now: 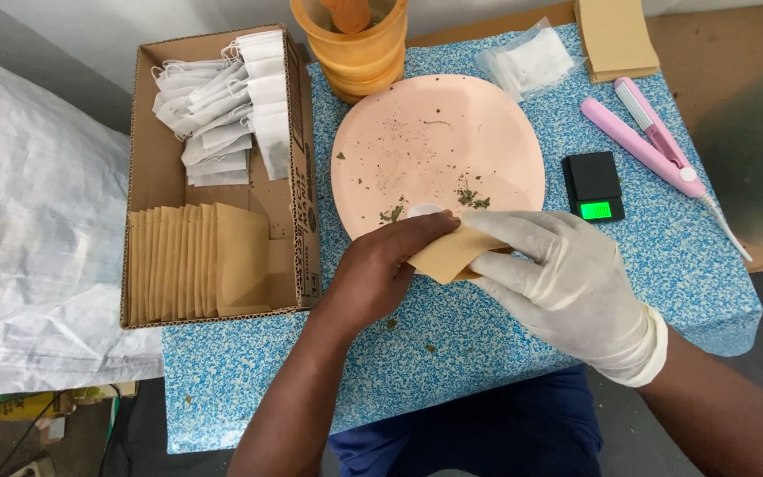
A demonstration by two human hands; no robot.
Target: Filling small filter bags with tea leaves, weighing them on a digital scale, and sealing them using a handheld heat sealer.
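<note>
My bare left hand (381, 269) and my white-gloved right hand (567, 283) both hold a small tan paper envelope (448, 253) over the near rim of a round pink plate (439, 132). The left hand's fingertips pinch its upper left corner, and the gloved fingers wrap its right side. A small white piece (424, 210) lies on the plate just above the left fingers. Scattered green-brown herb crumbs (468, 198) dot the plate.
A cardboard box (147, 132) at the left holds white tea-bag sachets (222, 102) and a row of tan envelopes (196, 261). Behind the plate stand an orange mortar (359, 53), a clear bag of sachets (532, 62) and stacked envelopes (615, 35). A small black scale (593, 185) and pink sealer (651, 137) lie on the right.
</note>
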